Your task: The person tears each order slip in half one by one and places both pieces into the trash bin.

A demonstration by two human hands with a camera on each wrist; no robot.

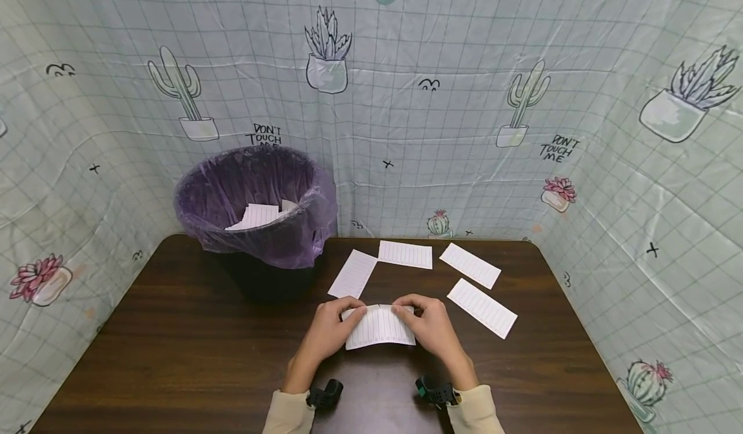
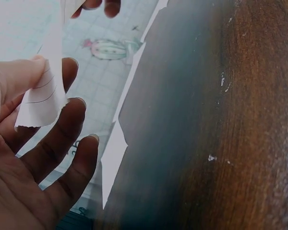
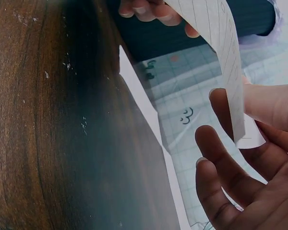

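Both hands hold one small slip of white lined paper [image 1: 380,328] above the front middle of the table. My left hand [image 1: 326,332] pinches its left end between thumb and fingers. The right end is pinched the same way by my right hand [image 1: 434,332]. The slip bows between them, and a small notch shows at the middle of its upper edge. In the left wrist view the paper [image 2: 41,103] curls under the thumb and its lower edge looks ragged. Small printed boxes run along one edge of the slip [image 3: 230,62] in the right wrist view.
Several similar slips lie behind the hands, among them a tilted slip [image 1: 353,274] and a right-hand slip [image 1: 482,308]. A black bin with a purple liner [image 1: 313,227] stands at back left, with paper pieces [image 1: 259,215] inside. A patterned curtain [image 1: 383,131] surrounds the brown table [image 1: 191,356].
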